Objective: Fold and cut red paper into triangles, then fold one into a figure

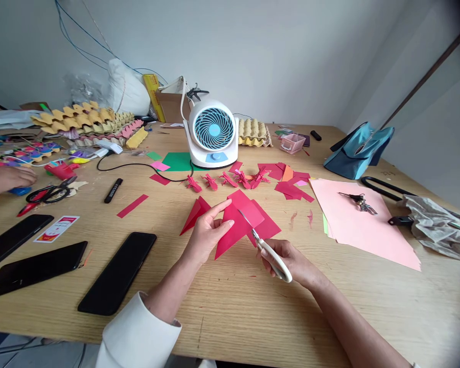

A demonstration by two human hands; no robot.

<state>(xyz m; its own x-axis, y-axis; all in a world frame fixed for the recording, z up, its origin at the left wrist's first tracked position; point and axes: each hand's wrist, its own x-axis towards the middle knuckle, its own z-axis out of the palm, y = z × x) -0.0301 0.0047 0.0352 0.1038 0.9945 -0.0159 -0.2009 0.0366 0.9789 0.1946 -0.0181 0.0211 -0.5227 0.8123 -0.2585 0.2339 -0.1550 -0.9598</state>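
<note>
My left hand (209, 230) pinches the left side of a red paper sheet (235, 227), thumb on top. In my right hand (287, 260) is a pair of white-handled scissors (274, 259), whose blades meet the right part of the sheet. Another red paper piece (266, 220) lies beneath on the right, and a folded red piece (193, 214) rests left of my left hand. Beyond my hands stands a row of several small folded red paper figures (229, 179). A narrow red strip (132, 205) lies to the left.
A white fan heater (214, 134) stands at the back middle. Red scraps (291, 186) and pink sheets (360, 220) with keys (362, 203) lie right. Phones (117, 273), a black marker (113, 190) and black scissors (49, 192) lie left, near another person's hand (13, 179).
</note>
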